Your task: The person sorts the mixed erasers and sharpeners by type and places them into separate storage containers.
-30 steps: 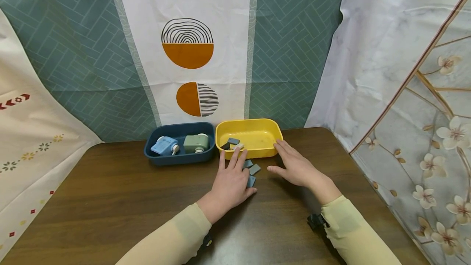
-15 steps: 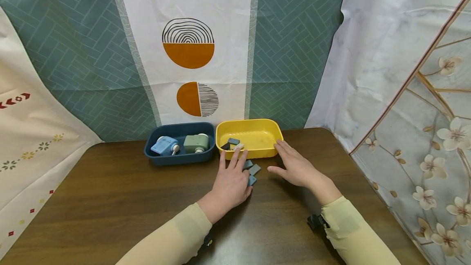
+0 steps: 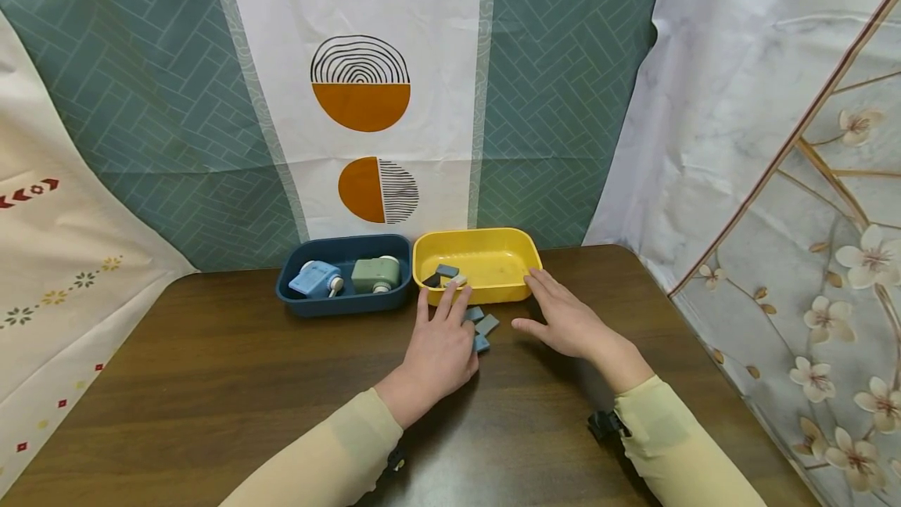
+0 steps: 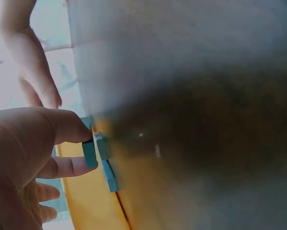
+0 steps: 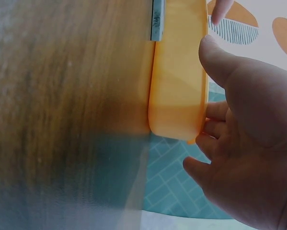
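In the left wrist view, my left hand (image 3: 439, 346) pinches a small blue-grey rectangular block (image 4: 89, 153) between thumb and index finger, low over the table. Its other fingers stretch toward the near wall of the yellow tray (image 3: 507, 293). Beside that hand lie more blue-grey blocks (image 3: 486, 325), in front of the tray. Inside the tray's left end sit a blue-grey block (image 3: 446, 270), a dark one (image 3: 432, 281) and a whitish one (image 3: 457, 281). My right hand (image 3: 570, 321) is at the tray's right end, fingers extended by its rim, holding nothing.
A dark blue tray (image 3: 338, 307) stands left of the yellow one, holding a light blue bottle (image 3: 314, 279) and a green bottle (image 3: 375, 275). Both trays are near the back edge of the brown wooden table (image 3: 211, 382), with patterned cloth hanging behind.
My left thumb has drawn in toward the index finger, from spread out to pinching a block. The right hand and both trays have stayed put.
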`<state>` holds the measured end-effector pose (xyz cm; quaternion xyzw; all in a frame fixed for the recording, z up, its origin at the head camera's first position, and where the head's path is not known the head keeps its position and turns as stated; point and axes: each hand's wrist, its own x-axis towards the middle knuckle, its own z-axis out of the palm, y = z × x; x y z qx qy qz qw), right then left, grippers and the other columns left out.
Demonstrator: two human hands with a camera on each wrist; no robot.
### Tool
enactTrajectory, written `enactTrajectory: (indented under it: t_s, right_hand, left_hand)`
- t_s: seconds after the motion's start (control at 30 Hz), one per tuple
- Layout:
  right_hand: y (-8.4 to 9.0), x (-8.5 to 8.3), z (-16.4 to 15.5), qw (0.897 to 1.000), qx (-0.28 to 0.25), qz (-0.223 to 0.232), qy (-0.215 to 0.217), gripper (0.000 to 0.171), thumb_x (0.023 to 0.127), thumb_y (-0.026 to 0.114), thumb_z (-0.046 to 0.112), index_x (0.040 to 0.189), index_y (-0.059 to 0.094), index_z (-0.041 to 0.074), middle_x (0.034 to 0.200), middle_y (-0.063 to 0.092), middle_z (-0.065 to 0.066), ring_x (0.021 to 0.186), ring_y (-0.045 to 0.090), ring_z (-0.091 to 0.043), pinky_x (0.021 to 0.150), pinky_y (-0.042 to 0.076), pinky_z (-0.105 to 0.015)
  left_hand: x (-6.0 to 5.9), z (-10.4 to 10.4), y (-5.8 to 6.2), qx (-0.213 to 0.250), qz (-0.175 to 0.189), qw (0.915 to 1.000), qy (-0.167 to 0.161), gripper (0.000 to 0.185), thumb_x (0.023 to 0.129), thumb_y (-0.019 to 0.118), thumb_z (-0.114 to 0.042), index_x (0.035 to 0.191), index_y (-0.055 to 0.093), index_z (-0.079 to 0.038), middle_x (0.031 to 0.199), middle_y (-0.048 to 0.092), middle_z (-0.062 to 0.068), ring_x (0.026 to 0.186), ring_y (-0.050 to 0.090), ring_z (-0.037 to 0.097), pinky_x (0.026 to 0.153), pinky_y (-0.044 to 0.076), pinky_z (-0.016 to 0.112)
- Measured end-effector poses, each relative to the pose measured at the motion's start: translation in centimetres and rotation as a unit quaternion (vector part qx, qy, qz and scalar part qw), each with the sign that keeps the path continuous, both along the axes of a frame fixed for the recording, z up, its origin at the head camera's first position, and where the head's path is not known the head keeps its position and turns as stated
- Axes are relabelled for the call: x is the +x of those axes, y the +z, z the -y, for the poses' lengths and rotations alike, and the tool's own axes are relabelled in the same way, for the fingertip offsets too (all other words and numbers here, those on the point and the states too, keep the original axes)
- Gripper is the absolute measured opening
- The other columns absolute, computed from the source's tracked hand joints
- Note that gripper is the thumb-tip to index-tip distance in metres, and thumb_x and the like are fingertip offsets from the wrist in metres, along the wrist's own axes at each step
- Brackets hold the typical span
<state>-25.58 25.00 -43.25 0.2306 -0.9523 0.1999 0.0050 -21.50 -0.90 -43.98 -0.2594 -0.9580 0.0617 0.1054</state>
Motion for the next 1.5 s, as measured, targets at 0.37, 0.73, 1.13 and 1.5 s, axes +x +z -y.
enactTrajectory:
  t_s: [0.37,0.73,1.13,1.5]
  right_hand:
    - [0.1,0.1,0.1,1.0,-0.002,0.002,-0.001,0.091,0.108,0.072,0.047,0.168,0.032,-0.008,0.178,0.024,-0.028,0.165,0.022,-0.045,0.129,0.028,-0.063]
    - [-0.1,0.0,0.0,1.0,0.005,0.002,-0.003,0.092,0.108,0.071,0.048,0.169,0.031,-0.008,0.179,0.024,-0.027,0.166,0.021,-0.045,0.129,0.028,-0.062]
    - [-0.2,-0.2,0.1,1.0,0.0,0.0,0.0,0.092,0.108,0.07,0.049,0.169,0.032,-0.008,0.179,0.024,-0.027,0.166,0.021,-0.045,0.129,0.027,-0.063]
    - [-0.4,-0.2,0.0,1.0,0.005,0.002,0.001,0.093,0.108,0.071,0.049,0.17,0.031,-0.007,0.179,0.022,-0.026,0.166,0.021,-0.044,0.129,0.027,-0.062]
  left_hand:
    - [-0.4,0.7,1.5,0.04,-0.031,0.9987,0.0,0.038,0.096,0.084,-0.043,0.116,0.084,-0.01,0.175,0.038,0.018,0.164,0.028,0.041,0.127,0.019,0.076]
    - [-0.8,1.1,3.0,0.053,-0.053,0.9972,0.003,0.036,0.096,0.085,-0.04,0.115,0.084,-0.01,0.174,0.041,0.017,0.164,0.029,0.04,0.127,0.018,0.076]
    - [-2.1,1.9,4.1,0.082,-0.056,0.995,0.013,0.04,0.096,0.084,-0.038,0.125,0.083,-0.01,0.174,0.041,0.017,0.164,0.028,0.04,0.129,0.011,0.074]
    - [-4.1,2.4,5.6,0.081,-0.061,0.9946,0.024,0.034,0.099,0.079,-0.034,0.122,0.084,-0.009,0.172,0.043,0.019,0.164,0.028,0.041,0.128,0.014,0.077]
